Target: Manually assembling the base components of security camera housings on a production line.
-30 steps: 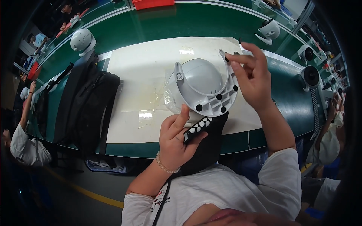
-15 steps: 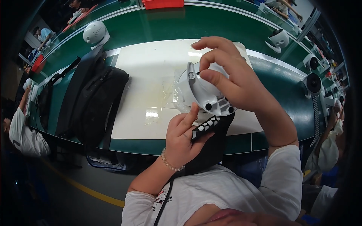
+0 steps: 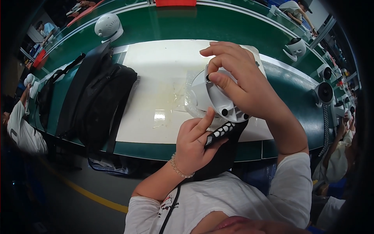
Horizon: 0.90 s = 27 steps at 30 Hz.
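A white plastic housing (image 3: pixel 221 99) with a curved arm lies tilted on clear bubble wrap (image 3: pixel 190 102), its underside toward me. Black round pads sit on its near edge, one of them a round pad (image 3: pixel 224 112) by my left fingertip. My right hand (image 3: pixel 243 80) arches over the housing, thumb and forefinger closed at the arm's far tip, where a small black pad (image 3: pixel 208 77) shows. In my left hand (image 3: pixel 194 144) is a black strip with white round spots (image 3: pixel 220 132), gripped between the fingers; the forefinger points up against the housing.
A pale board (image 3: pixel 148 89) covers the green bench under the work. Black bags (image 3: pixel 103 101) lie to the left. A white rounded device (image 3: pixel 109 28) stands at the back left; similar ones (image 3: pixel 324 93) line the right. Other people sit at both sides and across.
My right thumb and forefinger have come down onto the arm's tip; a black pad now shows where a bare round recess was. The view has shifted slightly.
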{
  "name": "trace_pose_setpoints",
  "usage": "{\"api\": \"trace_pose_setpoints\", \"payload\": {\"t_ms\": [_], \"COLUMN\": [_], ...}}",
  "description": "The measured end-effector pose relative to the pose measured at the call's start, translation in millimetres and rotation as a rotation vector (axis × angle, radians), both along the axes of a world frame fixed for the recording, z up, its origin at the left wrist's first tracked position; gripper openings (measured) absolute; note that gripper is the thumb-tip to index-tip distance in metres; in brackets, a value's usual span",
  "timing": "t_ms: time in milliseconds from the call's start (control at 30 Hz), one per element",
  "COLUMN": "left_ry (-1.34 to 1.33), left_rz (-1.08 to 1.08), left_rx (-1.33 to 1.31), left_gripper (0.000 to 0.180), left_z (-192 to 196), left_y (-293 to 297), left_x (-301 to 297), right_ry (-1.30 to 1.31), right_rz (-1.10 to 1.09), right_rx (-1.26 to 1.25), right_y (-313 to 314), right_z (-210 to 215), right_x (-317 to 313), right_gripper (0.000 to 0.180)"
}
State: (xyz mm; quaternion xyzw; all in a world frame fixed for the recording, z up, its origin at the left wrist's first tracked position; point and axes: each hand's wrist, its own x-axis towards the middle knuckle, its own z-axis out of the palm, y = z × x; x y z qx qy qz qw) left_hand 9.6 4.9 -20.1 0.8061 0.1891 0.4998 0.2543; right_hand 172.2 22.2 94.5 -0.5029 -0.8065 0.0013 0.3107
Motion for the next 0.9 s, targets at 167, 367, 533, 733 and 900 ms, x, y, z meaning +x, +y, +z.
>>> {"api": "trace_pose_setpoints", "payload": {"t_ms": [167,367,533,733,900], "left_ry": [-0.001,-0.022,-0.014,-0.013,-0.044], "left_rz": [0.001,-0.003,-0.006,-0.028,-0.081], "left_rx": [0.014,0.026,0.031,0.022,-0.093], "left_gripper": [0.026,0.026,0.026,0.027,0.027], "left_z": [0.7,-0.1,-2.1,1.0,8.1], "left_y": [-0.9,-0.7,0.6,0.9,1.4], "left_x": [-0.3,0.1,-1.0,1.1,-9.2], "right_ry": [-0.139,-0.453,-0.189,0.925,1.054], "right_rz": [-0.071,-0.209,-0.225,-0.131,0.13], "right_rx": [0.128,0.363,0.202,-0.51,-0.728], "right_y": [-6.4,-24.6,-24.6,-11.5,-1.3], "right_z": [1.3,-4.5,7.6,-14.7,-14.3], "right_x": [-7.2,-15.5,12.4,74.1,77.9], "right_gripper": [0.005,0.012,0.024,0.037,0.024]}}
